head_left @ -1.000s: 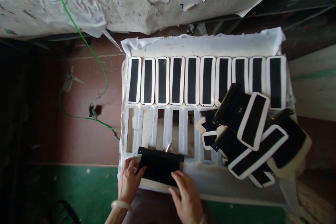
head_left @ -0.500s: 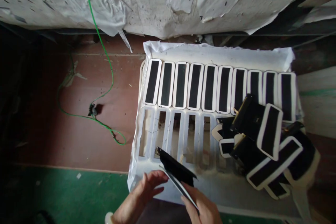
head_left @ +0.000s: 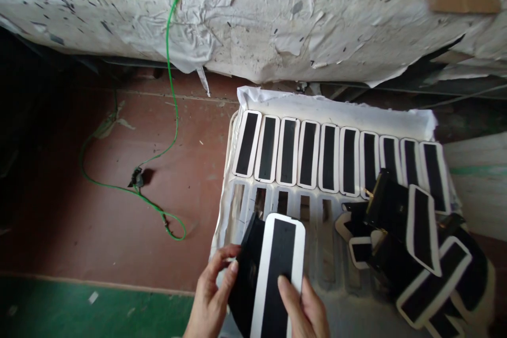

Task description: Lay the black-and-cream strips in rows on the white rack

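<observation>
1. Head camera view: the left hand (head_left: 216, 288) pinches the left edge of a black piece (head_left: 247, 280) between thumb and fingertips.
2. The right hand (head_left: 303, 306) grips a white-bordered panel (head_left: 278, 269), thumb on its black center strip, fingers behind the right border.
3. Black piece and panel are side by side, the panel overlapping the black piece. Both are held above the near left part of the worktop (head_left: 336, 312). Whether the two are joined cannot be told.
4. Ten similar panels (head_left: 308, 154) stand in a side-by-side row across the far part of the worktop, long sides adjacent. The pile partly covers some panels toward the right end.
5. Nearer than this row, a slotted sheet (head_left: 315, 232) contains narrow rectangular openings. Brown and dark surfaces show within several openings; their depth cannot be told.
6. A pile (head_left: 390, 253) of black pieces and white-bordered panels occupies the right side, overlapping at different angles. Metallic fittings show on its left side. Contents of the piled pieces cannot be determined.
7. White cloth (head_left: 336, 108) covers the far edge of the worktop.
8. A green cord (head_left: 175, 111) hangs down at left and loops across the red-brown floor (head_left: 119, 232).
</observation>
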The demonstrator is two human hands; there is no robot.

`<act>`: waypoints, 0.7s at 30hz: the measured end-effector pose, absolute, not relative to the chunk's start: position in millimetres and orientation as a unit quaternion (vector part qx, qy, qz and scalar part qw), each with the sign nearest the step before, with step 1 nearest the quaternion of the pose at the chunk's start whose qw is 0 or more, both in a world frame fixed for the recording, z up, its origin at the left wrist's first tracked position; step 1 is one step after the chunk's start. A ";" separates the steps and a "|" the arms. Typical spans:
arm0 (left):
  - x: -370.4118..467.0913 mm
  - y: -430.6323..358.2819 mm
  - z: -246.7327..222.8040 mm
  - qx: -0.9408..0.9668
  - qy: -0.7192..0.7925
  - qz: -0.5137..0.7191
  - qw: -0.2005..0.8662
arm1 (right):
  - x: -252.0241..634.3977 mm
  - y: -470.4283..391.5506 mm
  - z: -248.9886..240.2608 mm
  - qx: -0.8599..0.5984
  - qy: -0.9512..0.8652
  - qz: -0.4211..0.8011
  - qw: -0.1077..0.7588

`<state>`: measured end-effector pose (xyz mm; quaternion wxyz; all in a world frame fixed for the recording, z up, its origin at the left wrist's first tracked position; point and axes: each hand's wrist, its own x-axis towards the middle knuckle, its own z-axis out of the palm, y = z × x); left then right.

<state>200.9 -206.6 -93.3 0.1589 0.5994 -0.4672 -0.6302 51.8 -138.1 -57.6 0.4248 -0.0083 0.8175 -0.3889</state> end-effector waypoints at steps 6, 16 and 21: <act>242.0 -224.9 -161.8 0.670 -0.482 -0.537 0.176 | 42.5 -190.6 -72.8 -0.187 0.742 -0.350 0.541; 237.4 -205.3 -193.2 0.676 -0.445 -0.548 0.210 | 40.7 -225.3 -104.2 -0.266 0.764 -0.296 0.508; 235.2 -209.2 -194.4 0.675 -0.526 -0.461 0.233 | 46.7 -235.1 -143.5 -0.264 0.756 -0.326 0.502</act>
